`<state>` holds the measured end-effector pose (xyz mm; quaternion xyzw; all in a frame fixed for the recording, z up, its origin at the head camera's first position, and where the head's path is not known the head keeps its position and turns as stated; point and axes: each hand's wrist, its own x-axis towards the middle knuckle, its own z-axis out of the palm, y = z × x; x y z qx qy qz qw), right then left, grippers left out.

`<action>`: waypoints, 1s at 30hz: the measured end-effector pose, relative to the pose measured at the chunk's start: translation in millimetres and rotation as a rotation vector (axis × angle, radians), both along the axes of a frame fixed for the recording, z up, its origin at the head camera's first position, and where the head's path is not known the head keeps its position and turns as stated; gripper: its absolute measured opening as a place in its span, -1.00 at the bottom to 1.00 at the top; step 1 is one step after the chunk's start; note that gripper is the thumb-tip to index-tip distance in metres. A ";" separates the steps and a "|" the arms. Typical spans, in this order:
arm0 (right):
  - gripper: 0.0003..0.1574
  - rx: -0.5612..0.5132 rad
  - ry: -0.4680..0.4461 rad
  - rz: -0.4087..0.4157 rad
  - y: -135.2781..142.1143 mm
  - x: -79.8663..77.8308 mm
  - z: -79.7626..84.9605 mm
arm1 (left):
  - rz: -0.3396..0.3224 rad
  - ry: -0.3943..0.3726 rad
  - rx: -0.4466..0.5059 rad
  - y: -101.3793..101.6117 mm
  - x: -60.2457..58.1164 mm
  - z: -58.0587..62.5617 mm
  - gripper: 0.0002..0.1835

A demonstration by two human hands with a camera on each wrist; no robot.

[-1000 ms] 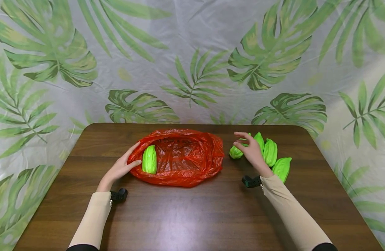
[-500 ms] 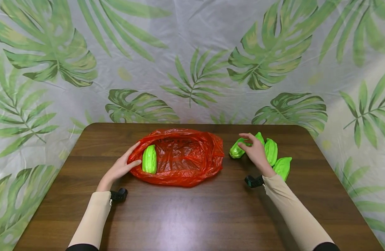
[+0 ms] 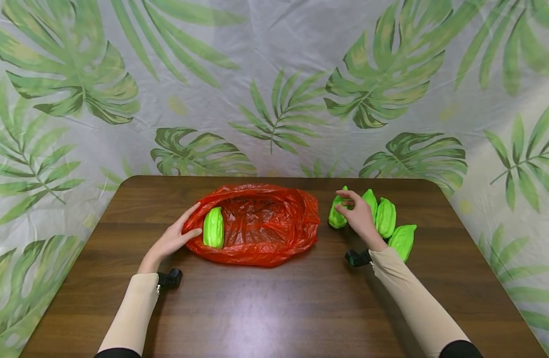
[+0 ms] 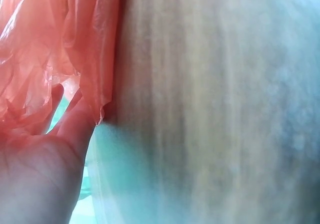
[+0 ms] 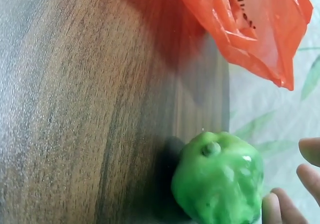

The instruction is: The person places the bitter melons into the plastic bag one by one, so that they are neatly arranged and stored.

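Note:
A red plastic bag lies spread wide at the mouth on the table, with one bright green, ridged bitter melon inside at its left end. My left hand holds the bag's left rim, thumb over the inner side and fingers along the outside. In the left wrist view, thin red film drapes over the fingers. Right of the bag, my right hand is over another bitter melon, fingers curved and apart. Its fingertips come right up to the side of that bitter melon.
Three more bitter melons lie right of my right hand: one upright at the back, one beside it and one nearer the front. A leaf-printed cloth hangs behind the brown wooden table.
My right hand shifted slightly right, then back left. The bitter melon beneath it turned so its pointed end now faces the back. The left hand and bag stayed put.

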<state>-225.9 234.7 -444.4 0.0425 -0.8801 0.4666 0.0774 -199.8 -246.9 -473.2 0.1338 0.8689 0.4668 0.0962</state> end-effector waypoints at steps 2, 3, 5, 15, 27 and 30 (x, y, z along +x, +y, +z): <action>-0.51 0.004 0.006 -0.010 -0.3 -0.7 -1.0 | 0.000 0.001 0.001 0.2 0.4 -0.1 -0.21; -0.50 0.006 0.005 -0.016 -0.2 -1.0 -1.4 | -0.001 0.001 0.002 0.4 0.7 -0.1 -0.21; -0.49 0.018 -0.003 -0.026 0.1 -1.8 -2.2 | -0.003 0.001 0.006 0.7 1.4 0.2 -0.21; -0.44 0.086 -0.067 -0.010 3.9 -5.1 -2.4 | -0.006 -0.002 0.012 0.2 0.6 0.5 -0.20; -0.42 0.137 -0.060 0.073 3.7 -6.1 -6.4 | -0.001 -0.008 0.012 -0.5 0.7 -2.1 -0.21; -0.42 0.127 -0.085 0.079 3.9 -6.0 -6.6 | 0.000 -0.009 0.012 -1.2 -0.6 -3.9 -0.21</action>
